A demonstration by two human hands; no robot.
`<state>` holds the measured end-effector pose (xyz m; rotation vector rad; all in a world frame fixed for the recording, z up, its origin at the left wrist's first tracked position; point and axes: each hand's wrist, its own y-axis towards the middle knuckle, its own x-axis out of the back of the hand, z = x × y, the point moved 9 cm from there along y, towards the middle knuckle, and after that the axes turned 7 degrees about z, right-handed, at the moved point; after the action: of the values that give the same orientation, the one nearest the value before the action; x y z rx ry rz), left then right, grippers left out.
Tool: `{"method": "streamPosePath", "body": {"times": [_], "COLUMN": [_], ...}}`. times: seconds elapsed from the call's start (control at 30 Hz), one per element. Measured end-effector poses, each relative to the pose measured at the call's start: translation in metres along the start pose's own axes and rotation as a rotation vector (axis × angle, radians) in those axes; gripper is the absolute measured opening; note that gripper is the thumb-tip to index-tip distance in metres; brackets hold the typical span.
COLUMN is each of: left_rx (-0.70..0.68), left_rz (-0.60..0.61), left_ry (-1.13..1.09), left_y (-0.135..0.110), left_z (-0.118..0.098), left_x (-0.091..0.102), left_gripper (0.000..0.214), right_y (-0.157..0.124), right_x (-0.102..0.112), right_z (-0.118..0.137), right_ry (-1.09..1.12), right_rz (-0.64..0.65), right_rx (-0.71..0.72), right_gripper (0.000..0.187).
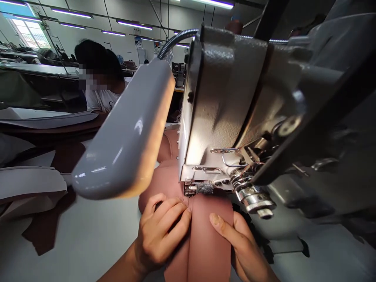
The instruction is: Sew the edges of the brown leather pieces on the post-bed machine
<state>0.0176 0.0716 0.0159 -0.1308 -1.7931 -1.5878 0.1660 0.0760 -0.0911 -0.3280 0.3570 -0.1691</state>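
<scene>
A reddish-brown piece of leather-like material (209,239) with a seam along its length runs under the head of a sewing machine (223,98). My left hand (164,231) presses on its left part with bent fingers, the fingertips beside the seam and close in front of the presser foot (190,189). The right edge is gripped by my right hand (243,243), thumb on top and the other fingers beneath. More of the same material bulges out behind and left of the foot. The needle itself is hard to make out.
A grey lamp (126,133) on a flexible neck hangs left of the machine head, above my left hand. Brown and white cut pieces (32,184) lie on the left of the pale table (88,235). Across from me sits another person (102,78).
</scene>
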Motion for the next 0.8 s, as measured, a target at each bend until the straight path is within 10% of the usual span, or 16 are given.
{"method": "streamPosePath", "body": {"times": [0.27,0.8], "left_rx": [-0.072,-0.065], "left_rz": [0.008,0.084], "left_ry": [0.077,0.151], "left_y": [0.001,0.004], "left_z": [-0.009,-0.015], "left_x": [-0.002,0.0], "left_gripper": [0.023,0.025], "right_y": [0.012,0.033], "right_x": [-0.016,-0.004], "right_z": [0.024,0.047], "right_ry": [-0.17,-0.189], "right_rz": [0.245,0.139], "right_rx": [0.078,0.039], "right_gripper": [0.037,0.035]}}
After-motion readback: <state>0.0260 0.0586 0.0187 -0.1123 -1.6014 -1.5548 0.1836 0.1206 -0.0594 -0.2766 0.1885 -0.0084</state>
